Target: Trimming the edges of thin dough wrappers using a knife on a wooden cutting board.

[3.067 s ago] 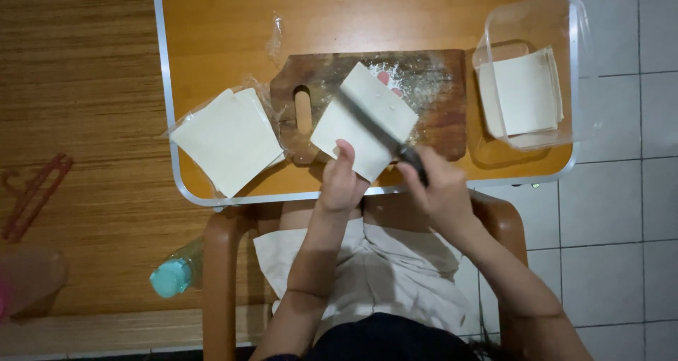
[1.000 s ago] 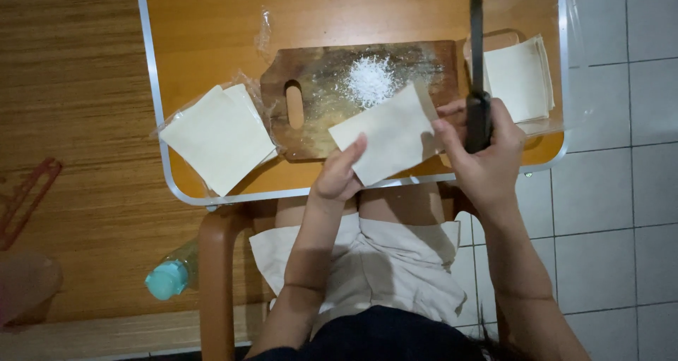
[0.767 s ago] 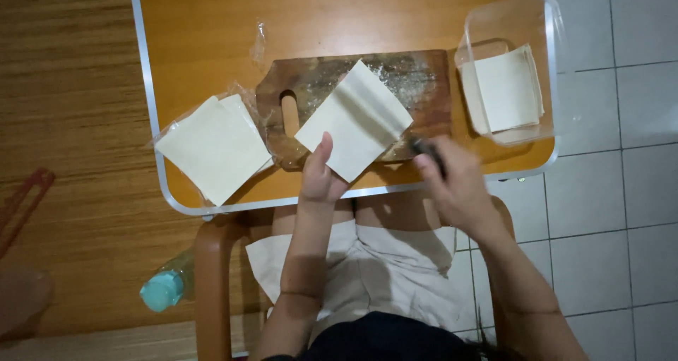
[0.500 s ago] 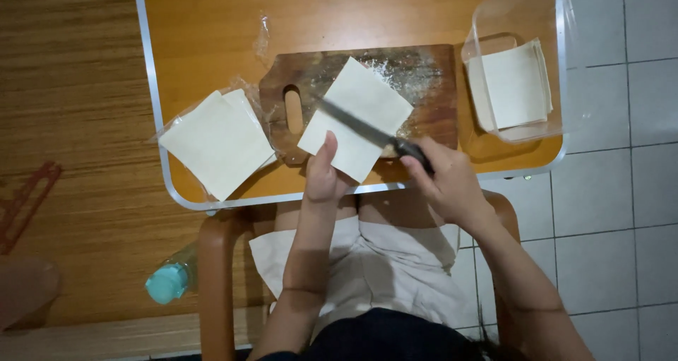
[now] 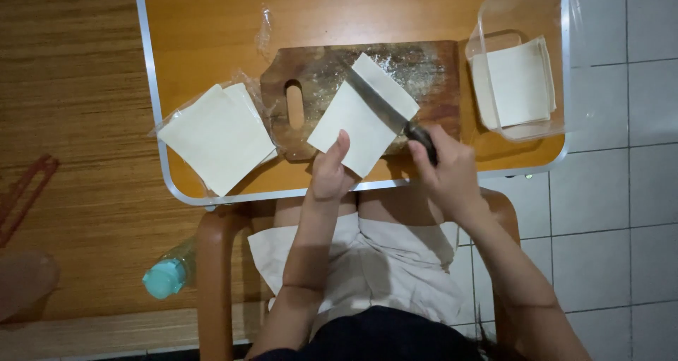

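Gripping the knife [image 5: 385, 105] handle, the right hand [image 5: 445, 174] lays its blade diagonally across 1 square dough sheet [image 5: 364, 114] on the cutting board [image 5: 424, 75], whose near corner the left hand [image 5: 330, 172] pins with flat fingertips.

Both arms are bare to above the elbow — no sleeves, rings or watch show. The left hand [image 5: 330, 172] and right hand [image 5: 446, 172] are ungloved — pale shorts, dark top.

Pale cream dough sheets [image 5: 364, 117], brown flour-dusted board [image 5: 424, 71], orange table [image 5: 212, 22], teal bottle cap [image 5: 164, 278].
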